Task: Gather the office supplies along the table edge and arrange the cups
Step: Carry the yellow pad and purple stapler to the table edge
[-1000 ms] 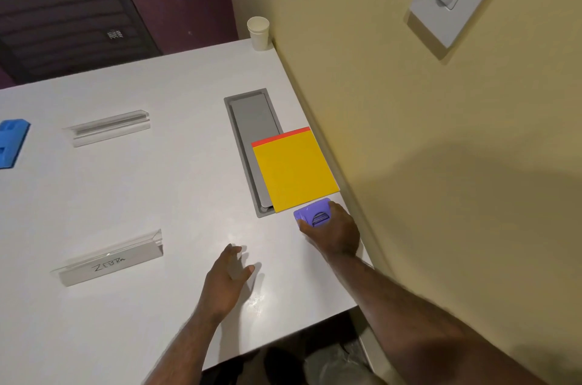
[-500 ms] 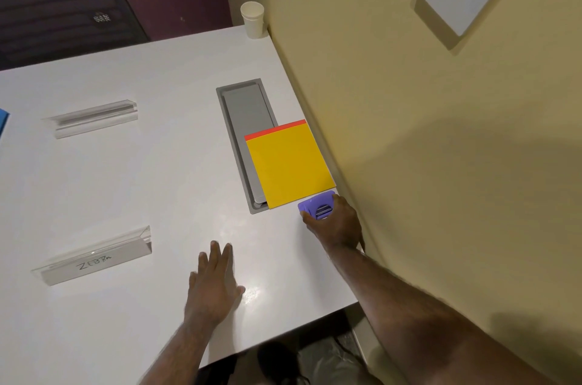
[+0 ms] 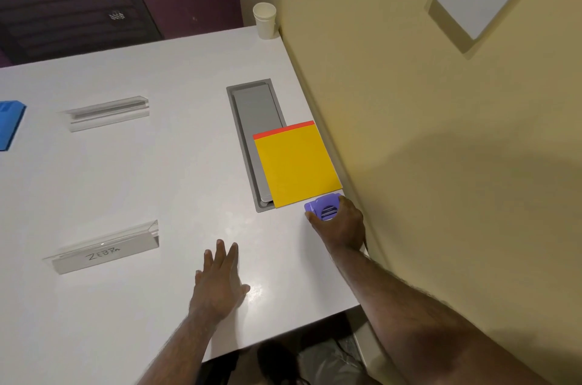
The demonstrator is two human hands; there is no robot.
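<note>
Right hand grip pinches purple dispenser — just below yellow pad.

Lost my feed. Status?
Right hand gripping purple item by the wall. Left hand flat on table. Yellow pad just ahead.

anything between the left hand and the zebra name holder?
Nothing visible. The left hand lies flat on the white table, and only bare tabletop separates it from the clear name holder to its left. The right hand grips the purple item on the wall side.
</note>
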